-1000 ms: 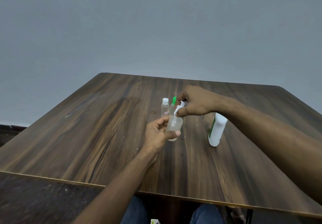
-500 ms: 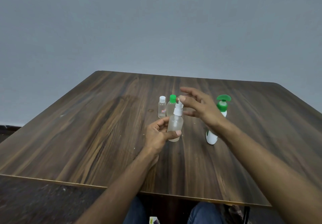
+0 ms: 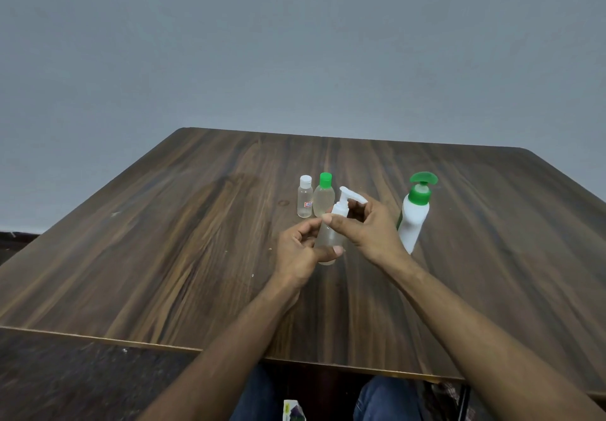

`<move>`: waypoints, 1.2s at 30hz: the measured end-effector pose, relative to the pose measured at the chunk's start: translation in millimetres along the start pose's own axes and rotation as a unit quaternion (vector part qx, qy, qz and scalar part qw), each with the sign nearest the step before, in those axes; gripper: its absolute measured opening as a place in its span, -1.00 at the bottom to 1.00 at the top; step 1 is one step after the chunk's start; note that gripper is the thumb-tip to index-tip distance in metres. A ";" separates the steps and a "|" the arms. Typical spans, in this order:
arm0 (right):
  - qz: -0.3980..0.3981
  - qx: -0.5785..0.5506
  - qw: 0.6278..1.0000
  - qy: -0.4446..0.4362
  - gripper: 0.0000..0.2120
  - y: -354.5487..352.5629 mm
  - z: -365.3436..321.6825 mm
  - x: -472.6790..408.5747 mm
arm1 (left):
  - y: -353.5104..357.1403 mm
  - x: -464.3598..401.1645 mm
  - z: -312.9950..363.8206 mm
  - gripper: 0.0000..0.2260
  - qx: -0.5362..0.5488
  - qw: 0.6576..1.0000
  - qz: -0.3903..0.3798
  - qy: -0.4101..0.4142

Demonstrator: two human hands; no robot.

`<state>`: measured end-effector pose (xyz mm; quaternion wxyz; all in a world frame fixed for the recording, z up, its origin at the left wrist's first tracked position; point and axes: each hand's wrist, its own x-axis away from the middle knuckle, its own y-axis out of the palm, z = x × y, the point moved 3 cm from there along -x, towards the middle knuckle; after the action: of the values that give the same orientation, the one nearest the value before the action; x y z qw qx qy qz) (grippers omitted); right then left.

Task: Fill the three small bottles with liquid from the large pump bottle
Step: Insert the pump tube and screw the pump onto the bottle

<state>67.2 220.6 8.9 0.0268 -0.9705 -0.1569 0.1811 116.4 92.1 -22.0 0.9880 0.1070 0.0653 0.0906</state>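
My left hand grips a small frosted bottle with a white pump top, standing near the middle of the wooden table. My right hand pinches the bottle's white top at the neck. Behind them stand two more small bottles side by side: a clear one with a white cap and a rounder one with a green cap. The large white pump bottle with a green pump head stands upright just right of my right hand.
The table's near edge runs across the lower part of the view, with my knees in blue jeans below it. A plain grey wall rises behind the table.
My right hand let go of the small bottle's top, opened and lifted, then came back down and pinched the top again. The left hand kept its hold on the bottle.
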 end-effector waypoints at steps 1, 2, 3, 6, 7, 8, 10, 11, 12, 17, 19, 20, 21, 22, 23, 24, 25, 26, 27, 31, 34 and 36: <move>0.012 0.003 1.000 -0.001 -0.81 0.6 0.2 0.4 | 1.0 0.3 -1.6 -0.56 -0.002 1.000 -0.001 0.001; 0.018 0.002 1.000 0.002 -0.78 0.6 0.8 1.1 | 2.3 0.6 -2.8 -0.56 -0.003 1.000 -0.002 0.003; 0.014 -0.006 1.000 0.008 -0.76 0.8 1.4 2.1 | 3.3 0.9 -3.6 -0.56 -0.003 1.000 -0.003 0.003; -0.029 -0.087 0.994 0.051 -0.62 -1.8 3.7 5.6 | 5.2 2.4 -1.3 -0.57 0.002 1.000 -0.006 -0.003; -0.041 -0.118 0.990 0.064 -0.65 -3.5 4.2 5.9 | 5.8 2.7 0.0 -0.58 0.002 1.000 -0.008 -0.005; -0.050 -0.128 0.988 0.067 -0.74 -4.8 4.6 5.3 | 5.9 2.3 0.1 -0.58 0.000 1.000 -0.009 -0.006; -0.035 -0.091 0.994 0.048 -0.88 -7.0 3.7 3.0 | 6.0 0.9 -1.3 -0.58 -0.002 1.000 -0.008 -0.009; -0.019 -0.062 0.998 0.027 -0.90 -7.1 1.9 1.7 | 5.7 0.5 -2.2 -0.58 0.000 1.000 -0.005 -0.010; -0.001 -0.036 0.999 0.008 -0.86 -7.0 0.7 0.3 | 5.6 0.1 -2.6 -0.58 0.001 1.000 -0.003 -0.011; -0.022 -0.047 0.999 0.007 -0.74 -2.6 -0.7 1.2 | 8.3 -1.4 -1.8 -0.57 0.003 1.000 -0.004 -0.004; -0.054 -0.082 0.995 0.024 -0.77 -1.6 1.0 4.4 | 8.5 -1.3 -0.4 -0.57 0.004 1.000 -0.005 -0.001; -0.056 -0.095 0.993 0.030 -0.76 -2.4 2.5 4.9 | 8.6 -1.2 0.2 -0.58 0.005 1.000 -0.005 -0.001; -0.054 -0.105 0.992 0.033 -0.77 -3.8 3.9 4.8 | 8.5 -1.4 -0.4 -0.59 0.004 1.000 -0.005 -0.002; -0.047 -0.099 0.994 0.029 -0.78 -4.8 4.5 4.1 | 8.4 -1.5 -1.4 -0.59 0.003 1.000 -0.005 -0.002; -0.037 -0.079 0.996 0.018 -0.81 -5.1 3.6 3.2 | 8.0 -1.1 -1.7 -0.59 0.002 1.000 -0.003 -0.002; -0.023 -0.053 0.998 0.004 -0.85 -6.0 3.2 1.9 | 7.9 -1.0 -1.8 -0.59 0.001 1.000 0.000 0.000; -0.010 -0.035 0.999 -0.007 -0.89 -7.0 2.7 0.6 | 8.2 -0.9 -1.7 -0.59 -0.002 1.000 0.002 0.006; 0.004 -0.023 1.000 -0.017 -0.89 -7.6 2.2 -0.8 | 8.8 -1.1 -2.2 -0.59 -0.006 1.000 0.003 0.011; 0.017 -0.017 0.999 -0.025 -0.86 -7.7 2.1 -2.3 | 9.8 -0.9 -2.7 -0.59 -0.007 1.000 0.003 0.014; 0.036 0.020 0.999 -0.031 -0.81 -8.9 2.4 -6.8 | 13.7 -0.9 -5.5 -0.58 0.004 1.000 0.001 0.018; -0.031 0.004 0.999 -0.015 -0.85 -9.8 0.6 -4.5 | 10.7 -2.9 -5.2 -0.60 0.005 1.000 0.006 0.025; -0.069 0.010 0.998 0.000 -0.71 -8.4 3.6 1.3 | 10.3 -4.3 -3.6 -0.62 0.000 0.999 0.002 0.037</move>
<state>64.6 229.0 6.1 0.0494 -0.9571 -0.2215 0.1801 110.0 101.9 -22.7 0.9848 0.1034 0.1013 0.0960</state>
